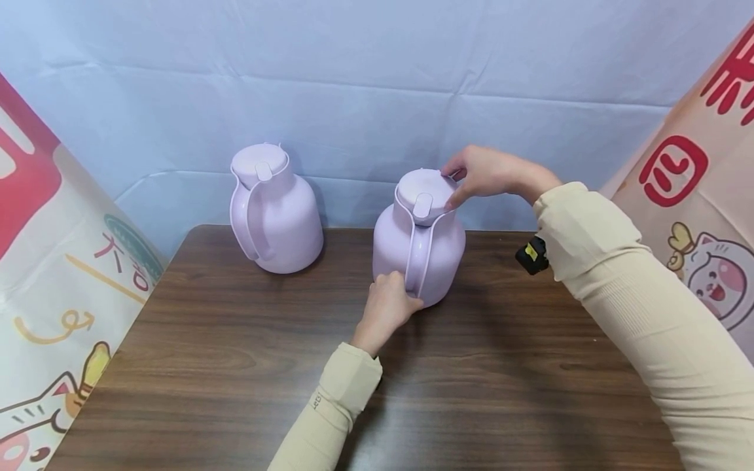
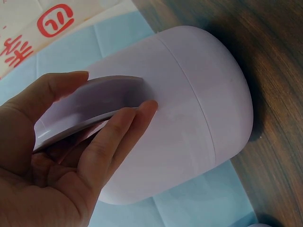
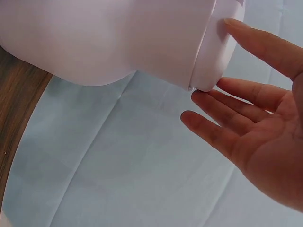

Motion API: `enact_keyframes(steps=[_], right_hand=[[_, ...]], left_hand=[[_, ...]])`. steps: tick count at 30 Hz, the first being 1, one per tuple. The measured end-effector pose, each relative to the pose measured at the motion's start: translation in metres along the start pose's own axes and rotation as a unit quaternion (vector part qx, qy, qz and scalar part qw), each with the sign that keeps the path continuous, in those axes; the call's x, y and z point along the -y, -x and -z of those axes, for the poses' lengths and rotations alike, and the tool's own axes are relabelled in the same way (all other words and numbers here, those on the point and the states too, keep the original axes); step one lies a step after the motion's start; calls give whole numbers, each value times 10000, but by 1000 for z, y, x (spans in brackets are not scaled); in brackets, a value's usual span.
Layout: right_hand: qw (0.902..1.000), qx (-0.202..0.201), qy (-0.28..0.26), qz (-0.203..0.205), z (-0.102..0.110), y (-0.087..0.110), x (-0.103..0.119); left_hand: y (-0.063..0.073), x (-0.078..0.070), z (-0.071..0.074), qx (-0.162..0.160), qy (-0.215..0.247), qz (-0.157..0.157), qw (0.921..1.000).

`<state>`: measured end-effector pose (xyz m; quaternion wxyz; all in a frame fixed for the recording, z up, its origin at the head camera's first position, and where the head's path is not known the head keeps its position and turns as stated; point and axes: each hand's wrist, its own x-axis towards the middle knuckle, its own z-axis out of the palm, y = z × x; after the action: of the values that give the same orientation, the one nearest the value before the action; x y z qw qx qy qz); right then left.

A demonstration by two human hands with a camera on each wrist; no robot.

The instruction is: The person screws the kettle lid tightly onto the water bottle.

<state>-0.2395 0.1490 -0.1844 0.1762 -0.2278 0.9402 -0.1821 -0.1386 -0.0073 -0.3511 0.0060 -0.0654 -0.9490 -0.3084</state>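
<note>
Two matching pale lilac vacuum jugs with round lids and looped handles stand on the wooden table. My left hand (image 1: pixel 387 304) grips the handle (image 2: pixel 94 101) of the right-hand jug (image 1: pixel 387 239) low down, thumb on one side and fingers on the other. At the top of this jug, my right hand (image 1: pixel 489 173) touches the right side of the lid (image 1: pixel 430 186) with thumb and fingertips. Its fingers are spread and fairly straight in the right wrist view, the thumb (image 3: pixel 265 45) against the lid's side. To the left stands the other jug (image 1: pixel 288 226), untouched.
The brown tabletop (image 1: pixel 235 366) ends at the back against a pale blue cloth (image 1: pixel 353 118). Printed banners flank it, one on the left (image 1: pixel 59 261) and one on the right (image 1: pixel 677 170). A small black and yellow device (image 1: pixel 533 255) sits at the right wrist.
</note>
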Motion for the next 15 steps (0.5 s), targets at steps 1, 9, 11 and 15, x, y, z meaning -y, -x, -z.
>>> enact_keyframes(steps=[1, 9, 11, 15], right_hand=[[10000, -25, 49, 2, 0, 0, 1], [9970, -383, 670, 70, -6, 4, 6], [9953, -455, 852, 71, -7, 4, 7], [9924, -547, 1101, 27, -10, 6, 10]], left_hand=[[0, 0, 0, -1, -12, -6, 10000], [1, 0, 0, -74, -83, -98, 9999], [1, 1, 0, -89, -72, -95, 9999], [2, 0, 1, -117, -28, -106, 9999]])
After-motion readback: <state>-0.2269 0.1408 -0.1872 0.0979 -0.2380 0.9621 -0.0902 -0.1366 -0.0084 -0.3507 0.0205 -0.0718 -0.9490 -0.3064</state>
